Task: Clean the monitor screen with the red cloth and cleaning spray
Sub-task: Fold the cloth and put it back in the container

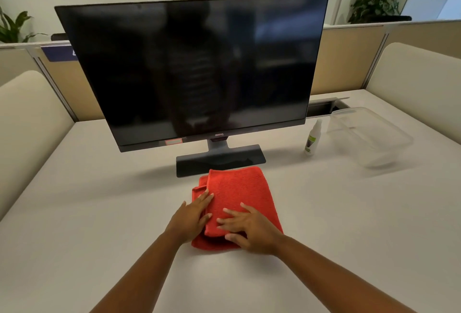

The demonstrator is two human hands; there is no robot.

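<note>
Head view: we press both flat-fingered hands, left hand (189,218) and right hand (249,232), on the folded red cloth (239,188) just before the monitor (194,68). Neither grips it. Spray bottle (313,138) stands untouched right of the monitor, so we judge wiping not begun.

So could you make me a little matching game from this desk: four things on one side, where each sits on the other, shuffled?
Things:
1. cloth
2. spray
3. tub
4. monitor

Places:
A. far right of the desk, clear and empty
B. under both hands
C. upright between the stand and the tub
D. middle of the desk, screen dark

Pairs: 1-B, 2-C, 3-A, 4-D
</note>
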